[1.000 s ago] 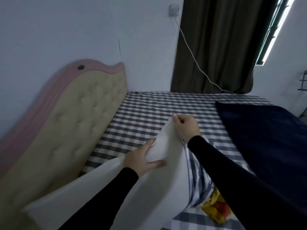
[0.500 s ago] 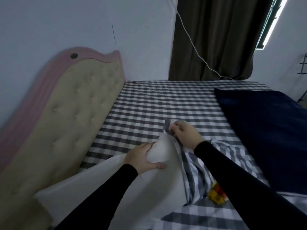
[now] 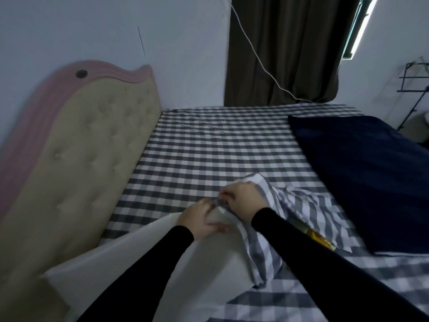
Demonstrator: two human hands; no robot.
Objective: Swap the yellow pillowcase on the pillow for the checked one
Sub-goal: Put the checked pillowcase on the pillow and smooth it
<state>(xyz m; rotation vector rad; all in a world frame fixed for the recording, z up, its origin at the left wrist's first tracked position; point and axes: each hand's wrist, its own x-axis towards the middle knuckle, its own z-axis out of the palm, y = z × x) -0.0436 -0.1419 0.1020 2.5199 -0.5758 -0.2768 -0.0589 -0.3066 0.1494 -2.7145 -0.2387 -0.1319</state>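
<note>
At lower centre of the frame, the left hand (image 3: 201, 220) clamps the smooth white pillow's (image 3: 144, 270) corner while the right hand (image 3: 241, 201) pinches the crumpled grey-checked pillowcase (image 3: 274, 231) edge over it. A sliver of yellow pillowcase (image 3: 320, 238) lies beneath, on the checked bed sheet (image 3: 220, 145) beside the tufted beige headboard (image 3: 81, 145).

pillow (image 3: 144, 263) beside headboard (image 3: 76, 159), blanket (image 3: 371, 177) right, pillowcase (image 3: 299, 210) seemingly between

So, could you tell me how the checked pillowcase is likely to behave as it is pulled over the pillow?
The checked pillowcase looks floppy: it bunches and folds beside the right hand. It probably weighs little, since a fingertip grip lifts its edge. It may snag on the pillow corner.
</note>
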